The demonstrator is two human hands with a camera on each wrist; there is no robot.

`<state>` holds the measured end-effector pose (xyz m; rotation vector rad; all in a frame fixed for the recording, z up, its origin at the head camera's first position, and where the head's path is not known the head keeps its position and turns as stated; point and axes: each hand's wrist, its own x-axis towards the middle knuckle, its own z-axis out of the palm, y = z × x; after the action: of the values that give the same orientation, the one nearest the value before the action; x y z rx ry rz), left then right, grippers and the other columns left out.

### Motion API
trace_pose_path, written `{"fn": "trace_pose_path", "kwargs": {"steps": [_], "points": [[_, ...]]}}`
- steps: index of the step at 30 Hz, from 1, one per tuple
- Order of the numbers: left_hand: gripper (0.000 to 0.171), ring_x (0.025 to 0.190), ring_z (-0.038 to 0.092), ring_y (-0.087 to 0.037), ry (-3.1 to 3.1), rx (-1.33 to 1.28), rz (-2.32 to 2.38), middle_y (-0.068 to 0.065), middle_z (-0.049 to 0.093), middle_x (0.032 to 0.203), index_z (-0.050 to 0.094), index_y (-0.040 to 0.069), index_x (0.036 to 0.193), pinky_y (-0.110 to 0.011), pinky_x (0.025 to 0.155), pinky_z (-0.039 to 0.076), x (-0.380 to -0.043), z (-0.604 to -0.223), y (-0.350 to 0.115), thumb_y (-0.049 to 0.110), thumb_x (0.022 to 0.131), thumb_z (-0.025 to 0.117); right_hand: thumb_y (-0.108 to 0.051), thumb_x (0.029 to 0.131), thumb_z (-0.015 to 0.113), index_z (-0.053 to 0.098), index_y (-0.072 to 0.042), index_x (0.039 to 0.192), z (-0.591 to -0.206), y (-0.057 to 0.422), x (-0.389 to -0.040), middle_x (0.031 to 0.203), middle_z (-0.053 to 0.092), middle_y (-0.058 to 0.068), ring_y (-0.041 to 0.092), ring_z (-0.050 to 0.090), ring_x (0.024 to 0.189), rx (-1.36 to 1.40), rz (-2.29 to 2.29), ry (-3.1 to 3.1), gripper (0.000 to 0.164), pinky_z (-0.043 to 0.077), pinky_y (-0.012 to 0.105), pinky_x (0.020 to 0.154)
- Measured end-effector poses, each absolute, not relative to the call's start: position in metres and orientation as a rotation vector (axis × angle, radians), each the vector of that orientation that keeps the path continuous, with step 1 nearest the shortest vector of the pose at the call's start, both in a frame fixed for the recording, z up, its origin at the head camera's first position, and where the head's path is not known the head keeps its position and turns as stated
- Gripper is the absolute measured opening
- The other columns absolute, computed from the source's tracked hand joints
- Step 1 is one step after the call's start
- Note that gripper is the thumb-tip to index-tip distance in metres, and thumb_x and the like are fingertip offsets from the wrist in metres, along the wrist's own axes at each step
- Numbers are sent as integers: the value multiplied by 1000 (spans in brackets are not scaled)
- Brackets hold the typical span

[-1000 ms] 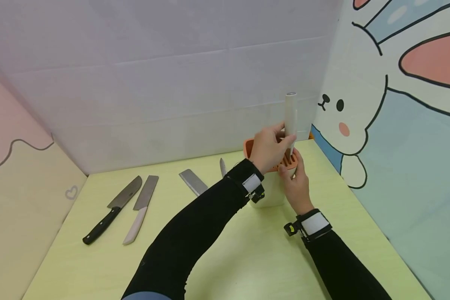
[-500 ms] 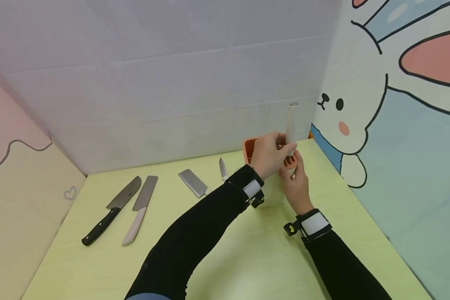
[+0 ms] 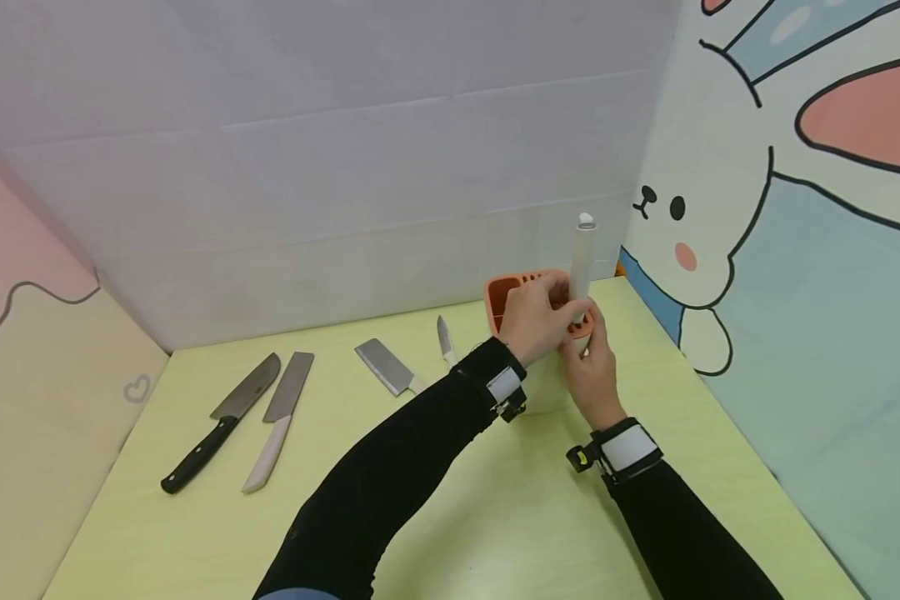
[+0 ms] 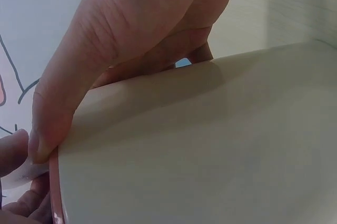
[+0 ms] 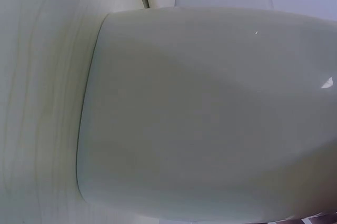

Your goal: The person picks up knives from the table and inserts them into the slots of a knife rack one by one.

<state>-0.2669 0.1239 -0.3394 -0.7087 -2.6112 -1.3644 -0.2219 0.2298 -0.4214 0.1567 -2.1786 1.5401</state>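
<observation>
A cream knife holder [image 3: 546, 387] with an orange slotted top [image 3: 498, 300] stands upright at the back right of the table. My left hand [image 3: 534, 317] pinches the lower part of a white handle [image 3: 582, 265], which rises upright over the slots; its blade is hidden below the fingers. My right hand [image 3: 592, 379] grips the holder's right front corner just under the rim. In the left wrist view a thumb presses the rim beside the holder's smooth wall [image 4: 200, 145], and other fingertips show at the left edge. The right wrist view is mostly holder wall [image 5: 205, 113].
A black-handled knife [image 3: 225, 421] and a pale-handled knife [image 3: 281, 417] lie at the table's left. A cleaver [image 3: 386, 367] and a small knife [image 3: 446, 337] lie by my left forearm. A back wall [image 3: 330, 183] and a bunny-print side wall [image 3: 817, 333] enclose the table.
My left hand has lowered the white handle toward the slots, and its top end sits lower than before. The right hand has kept its place on the holder.
</observation>
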Motion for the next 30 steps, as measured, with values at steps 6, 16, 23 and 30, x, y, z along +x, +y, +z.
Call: {"fn": "trace_pose_path", "kwargs": {"steps": [6,16,23,30], "points": [[27,77,61,-6,-2665,-731,-1311,2,67,88,65,12,110,-18,63,48,-268,-337,120,30,91,67,-22,101,50,25,-18,152,-421,228,-223,136,49,14,19,42,67,183,1542,-2164,57,35,27,54],[29,75,59,-7,-2706,-745,-1236,3,67,86,67,11,108,-18,59,46,-268,-335,116,34,92,66,-23,101,49,22,-16,153,-419,226,-222,135,49,16,12,37,60,171,1523,-2184,59,35,27,53],[31,79,62,-6,-2719,-781,-1316,0,70,95,66,9,119,-17,61,48,-266,-338,108,27,94,63,-28,101,47,19,-15,154,-419,225,-222,145,40,17,27,49,91,137,1590,-2185,61,40,34,69],[34,85,61,-11,-2654,-928,-1109,-5,68,108,61,6,127,-19,69,50,-259,-348,80,24,98,57,-25,100,49,18,-13,154,-423,226,-223,148,38,15,24,48,108,149,1616,-2153,63,39,30,77]]}}
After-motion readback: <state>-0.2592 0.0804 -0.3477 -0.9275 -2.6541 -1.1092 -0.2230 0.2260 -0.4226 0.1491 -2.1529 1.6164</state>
